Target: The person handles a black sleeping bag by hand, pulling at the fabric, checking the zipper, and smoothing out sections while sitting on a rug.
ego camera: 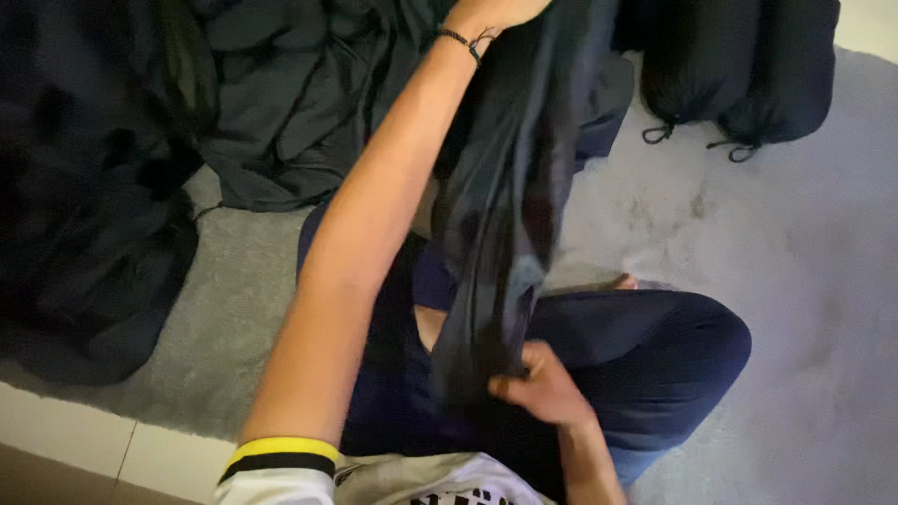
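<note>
My left hand (496,11) is raised at the top edge, gripping the upper end of a dark grey fabric piece (510,187) that hangs down over my lap; a thin bracelet sits on that wrist. Low in the view, my right hand (541,383) is closed on the bottom end of the same fabric, near my knee. I sit cross-legged in dark blue trousers (655,346) on a grey carpet (795,281). The fabric hangs bunched and stretched between the two hands.
A heap of dark grey and black fabric (140,140) covers the carpet at the left and top. Two stuffed black drawstring bags (739,65) lie at the top right. A pale tiled floor strip (84,440) runs along the bottom left.
</note>
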